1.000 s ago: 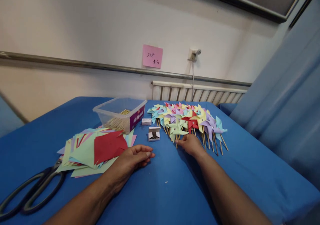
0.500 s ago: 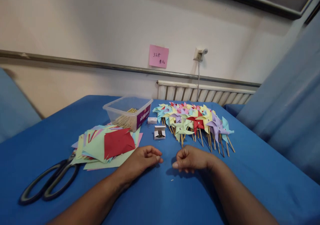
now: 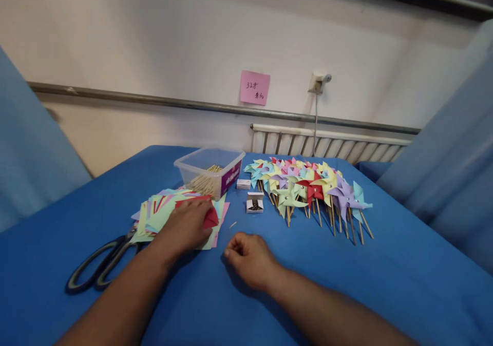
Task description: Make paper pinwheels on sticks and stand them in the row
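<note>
My left hand (image 3: 187,224) lies flat on a stack of coloured paper squares (image 3: 159,208), covering most of the red sheet (image 3: 211,217) on top. My right hand (image 3: 248,257) rests on the blue table (image 3: 385,279) in a loose fist with nothing visible in it. A small bit of wooden stick (image 3: 232,225) lies just beyond it. A row of finished paper pinwheels (image 3: 308,187) on wooden sticks lies to the right of both hands.
Black-handled scissors (image 3: 100,264) lie left of the paper stack. Behind it stands a clear plastic box (image 3: 210,170) of wooden sticks. A small open box of pins (image 3: 254,205) and a closed one (image 3: 243,184) sit between box and pinwheels. Blue curtains hang on both sides.
My right hand drew back from the pinwheel sticks to the table in front of me and closed. My left hand moved from the table onto the paper stack.
</note>
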The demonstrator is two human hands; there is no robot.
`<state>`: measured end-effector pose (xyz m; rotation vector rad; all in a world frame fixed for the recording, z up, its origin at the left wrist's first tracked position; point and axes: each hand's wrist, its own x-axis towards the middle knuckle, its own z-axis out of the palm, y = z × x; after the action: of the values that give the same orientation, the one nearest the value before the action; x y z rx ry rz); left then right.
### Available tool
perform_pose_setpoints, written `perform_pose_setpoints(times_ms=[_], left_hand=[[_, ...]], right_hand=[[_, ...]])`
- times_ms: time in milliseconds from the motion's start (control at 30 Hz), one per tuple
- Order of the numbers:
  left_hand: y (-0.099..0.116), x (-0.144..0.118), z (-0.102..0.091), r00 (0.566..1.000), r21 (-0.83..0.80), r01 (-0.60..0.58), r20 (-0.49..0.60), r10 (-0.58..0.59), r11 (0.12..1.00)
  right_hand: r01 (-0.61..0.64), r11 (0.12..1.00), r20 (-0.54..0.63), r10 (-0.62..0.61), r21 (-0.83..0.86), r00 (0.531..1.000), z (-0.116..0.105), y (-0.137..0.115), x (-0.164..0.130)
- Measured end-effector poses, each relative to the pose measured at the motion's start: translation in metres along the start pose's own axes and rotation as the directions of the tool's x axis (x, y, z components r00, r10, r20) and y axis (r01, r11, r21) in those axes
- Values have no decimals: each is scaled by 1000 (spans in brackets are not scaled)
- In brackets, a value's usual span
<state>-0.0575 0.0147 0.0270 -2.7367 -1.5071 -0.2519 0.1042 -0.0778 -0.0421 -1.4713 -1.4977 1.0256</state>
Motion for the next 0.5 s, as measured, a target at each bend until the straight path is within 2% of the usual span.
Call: perform_pose_setpoints(times_ms=[100,200,333,433,500], left_hand=[[-8,0,6,1000,69,15,22,-17,998],[-10,0,7,999,50,42,3,-42,998],[-8,4,2,999,-2,35,-5,-35,999],[-6,5,-1,996,-40,89,7,-89,995],[-5,4,-1,994,-127,113,7,-113,986]], right_hand=[[-51,983,155,24,175,988,-12,-1,-1],[-139,930,334,19,341,942,-34,1,-1],[-161,892,342,8,422,940,-49,5,-1],[-167,892,342,15,420,940,-49,5,0],[-173,895,349,21,412,937,-48,4,-1]])
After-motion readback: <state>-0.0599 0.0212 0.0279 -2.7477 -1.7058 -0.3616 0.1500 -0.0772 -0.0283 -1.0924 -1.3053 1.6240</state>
